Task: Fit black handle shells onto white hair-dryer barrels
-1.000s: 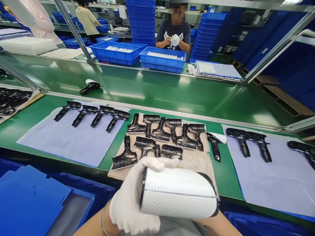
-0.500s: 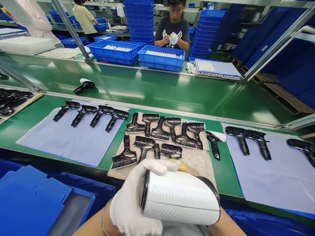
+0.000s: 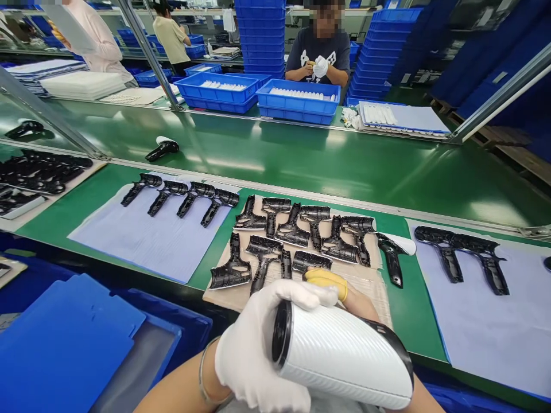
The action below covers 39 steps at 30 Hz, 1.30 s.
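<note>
Just above the near edge of the green desk (image 3: pixel 426 312), you are holding a white hair-dryer body (image 3: pixel 340 358) across your front, its fine twill-patterned surface turned up toward you. Its long axis runs from upper left to lower right. The open, black-rimmed round end (image 3: pixel 282 335) points left and slightly up, while the other end, edged in black, dips right toward your right forearm (image 3: pixel 426 396). Your left hand (image 3: pixel 262 344), in a white cotton glove with a thin bangle (image 3: pixel 201 376) at the wrist, is closed around the left end, fingers lying over the top. Your right hand (image 3: pixel 340 287) is mostly hidden behind the body, with only its yellow-covered fingers (image 3: pixel 326 279) showing on the far side, so you cannot tell how it grips. Just beyond those fingers, black plastic handle shells (image 3: pixel 310 262) lie in rows on a sheet of brown kraft paper (image 3: pixel 224 299). Lilac sheets (image 3: pixel 150 252) carrying more shells lie on either side, and blue crates (image 3: pixel 193 332) sit below the desk at your left. Past a second green belt (image 3: pixel 301 160), a co-worker (image 3: pixel 316 63) in a dark T-shirt sits behind blue trays (image 3: pixel 297 112) of white parts.
</note>
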Available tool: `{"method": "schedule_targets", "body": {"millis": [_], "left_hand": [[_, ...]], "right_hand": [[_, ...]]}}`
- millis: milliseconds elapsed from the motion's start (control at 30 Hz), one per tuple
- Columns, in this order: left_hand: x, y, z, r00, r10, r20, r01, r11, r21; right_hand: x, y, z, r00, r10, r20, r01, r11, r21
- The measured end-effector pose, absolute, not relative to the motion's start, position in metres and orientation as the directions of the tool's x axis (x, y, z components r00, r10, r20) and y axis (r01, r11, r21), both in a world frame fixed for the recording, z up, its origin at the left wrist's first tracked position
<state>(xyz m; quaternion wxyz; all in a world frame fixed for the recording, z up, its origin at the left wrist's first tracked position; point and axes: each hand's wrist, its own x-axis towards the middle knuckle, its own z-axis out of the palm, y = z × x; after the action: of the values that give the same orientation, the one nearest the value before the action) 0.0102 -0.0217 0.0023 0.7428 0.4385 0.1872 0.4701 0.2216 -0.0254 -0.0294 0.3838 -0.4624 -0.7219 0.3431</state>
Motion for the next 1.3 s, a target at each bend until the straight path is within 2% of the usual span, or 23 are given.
{"method": "schedule_targets", "body": {"millis": [100,267,433,633,800,933,1067,1133,1200,1300], "left_hand": [[0.011,-0.020,0.005,0.506,0.843,0.182,-0.537,0.142,0.832],[0.010,-0.020,0.005,0.484,0.838,0.252,-0.581,0.093,0.809],[0.011,-0.019,0.006,0.482,0.836,0.262,-0.585,0.084,0.807],[0.010,-0.019,0.006,0.458,0.844,0.279,-0.573,0.041,0.818],[0.011,-0.022,0.008,0.456,0.852,0.258,-0.544,0.038,0.838],[0.011,-0.021,0.010,0.429,0.857,0.286,-0.532,-0.017,0.847],[0.008,-0.015,0.007,0.468,0.832,0.297,-0.518,-0.014,0.856],[0.006,-0.012,0.005,0.502,0.823,0.267,-0.488,0.015,0.873],[0.005,-0.011,0.003,0.534,0.819,0.213,-0.451,0.063,0.890],[0.005,-0.012,0.002,0.565,0.818,0.110,-0.450,0.194,0.872]], "right_hand": [[0.229,-0.022,-0.025,-0.310,0.908,0.281,0.408,0.394,-0.824],[0.230,-0.023,-0.016,-0.297,0.853,0.429,0.469,0.522,-0.712],[0.223,-0.025,-0.017,-0.186,0.847,0.497,0.556,0.508,-0.658],[0.230,-0.012,-0.027,-0.249,0.650,0.718,0.573,0.697,-0.431],[0.232,-0.013,-0.015,-0.284,0.627,0.726,0.591,0.711,-0.382],[0.232,-0.012,0.002,-0.332,0.552,0.765,0.626,0.736,-0.259],[0.234,-0.017,0.013,-0.325,0.507,0.798,0.666,0.722,-0.187],[0.238,-0.024,0.009,-0.305,0.435,0.847,0.721,0.687,-0.094],[0.243,-0.030,0.001,-0.316,0.301,0.900,0.744,0.667,0.038],[0.248,-0.035,-0.008,-0.356,0.097,0.930,0.699,0.688,0.195]]}}
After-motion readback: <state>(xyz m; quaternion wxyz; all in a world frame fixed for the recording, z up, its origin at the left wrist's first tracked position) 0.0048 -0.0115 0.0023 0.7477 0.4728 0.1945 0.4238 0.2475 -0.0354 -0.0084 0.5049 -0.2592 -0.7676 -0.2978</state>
